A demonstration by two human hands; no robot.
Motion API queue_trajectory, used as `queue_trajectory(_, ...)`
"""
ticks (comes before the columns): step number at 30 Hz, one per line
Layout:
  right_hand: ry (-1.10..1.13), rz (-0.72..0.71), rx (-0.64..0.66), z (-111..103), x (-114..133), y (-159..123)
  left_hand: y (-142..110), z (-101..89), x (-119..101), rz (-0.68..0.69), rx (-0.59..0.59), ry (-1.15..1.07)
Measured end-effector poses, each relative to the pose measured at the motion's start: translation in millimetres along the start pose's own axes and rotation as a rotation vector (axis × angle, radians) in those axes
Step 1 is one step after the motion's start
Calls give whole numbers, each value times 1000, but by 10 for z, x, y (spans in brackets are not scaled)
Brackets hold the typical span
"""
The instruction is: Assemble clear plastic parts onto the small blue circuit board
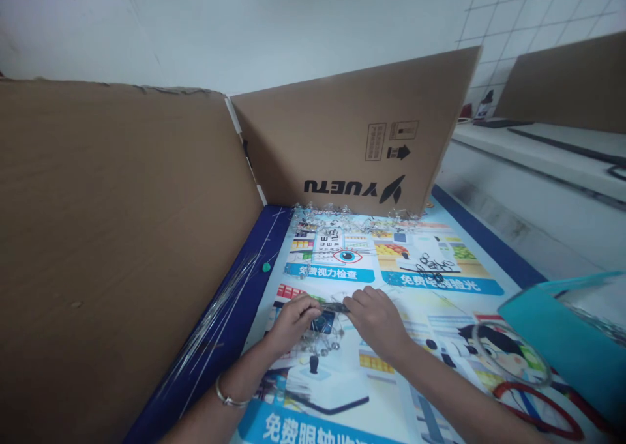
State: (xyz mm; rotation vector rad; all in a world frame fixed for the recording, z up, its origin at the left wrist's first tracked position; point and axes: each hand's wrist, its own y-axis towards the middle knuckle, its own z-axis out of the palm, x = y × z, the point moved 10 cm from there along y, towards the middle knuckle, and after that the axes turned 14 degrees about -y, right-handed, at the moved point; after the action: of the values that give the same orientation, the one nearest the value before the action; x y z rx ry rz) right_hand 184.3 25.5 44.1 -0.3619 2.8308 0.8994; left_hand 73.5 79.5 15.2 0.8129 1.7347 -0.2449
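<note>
Over the printed mat (337, 392), my left hand (293, 323) pinches one end of a short dark strand, apparently twisted wire (334, 307). Its other end is in the closed fingers of my right hand (376, 320), so the strand stretches level between both hands. Loops of thin wire with clear round beads (320, 347) hang below it, close to my left fingers. The fingertips partly hide the strand's ends. A metal bangle (229, 395) circles my left wrist.
Cardboard panels stand at the left (107, 248) and back (332, 144). Straight wires (210, 320) and a small green item (267, 267) lie left. Clear beaded pieces (337, 219) line the back; black loops (435, 266) lie nearer. A turquoise box (562, 340) and wire coil (511, 353) sit right.
</note>
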Motion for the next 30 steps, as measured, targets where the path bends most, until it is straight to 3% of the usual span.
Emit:
queue_trajectory(15,14,35,21,9,-8,-10,6,24,-128,75,-22,5)
queue_trajectory(25,105,97,3,44,-58,-54,9,-111,169,-99,-114,-195)
queue_trajectory(30,181,81,-29,-38,-14,-46,7,-112,108,-76,-97,-219)
